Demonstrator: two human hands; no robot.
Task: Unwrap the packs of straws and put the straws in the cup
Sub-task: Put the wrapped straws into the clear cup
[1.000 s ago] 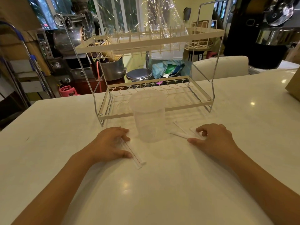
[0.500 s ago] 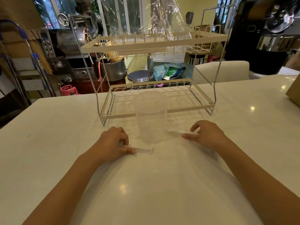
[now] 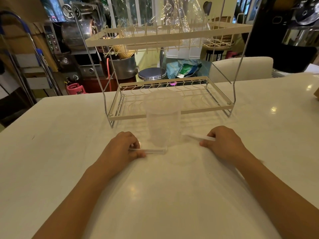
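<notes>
A: What has been moved since a second ago?

B: The straw pack (image 3: 151, 150) at the left has been turned from slanting toward the near edge to lying crosswise, its end just beside the cup (image 3: 163, 121).

A: How are the packs held?

B: It is pinched by the curled fingers of the left hand (image 3: 120, 149). A second pack (image 3: 198, 137) is gripped by the right hand (image 3: 224, 144), right of the cup.

A: And the cup?

B: It is stood upright on the table (image 3: 155, 195), near side of the wire rack (image 3: 169, 100).
</notes>
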